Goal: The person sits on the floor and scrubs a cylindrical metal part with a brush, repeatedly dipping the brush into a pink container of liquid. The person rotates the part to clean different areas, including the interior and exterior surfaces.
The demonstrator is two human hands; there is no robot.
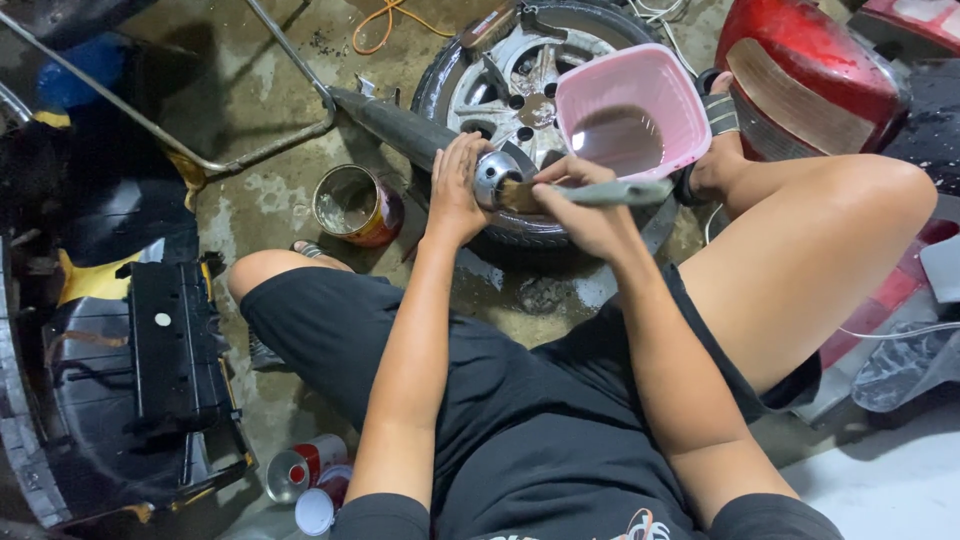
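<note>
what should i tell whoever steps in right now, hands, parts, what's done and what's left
Left hand: steadies the long dark pipe near its shiny metal end.
Right hand: holds a paintbrush, bristles on that metal end.
Pipe lies across a wheel on the floor; pink basin with liquid rests on the wheel, open tin left of it.
Done: brushing is under way.
Left: how much of the end remains can't be told.
</note>
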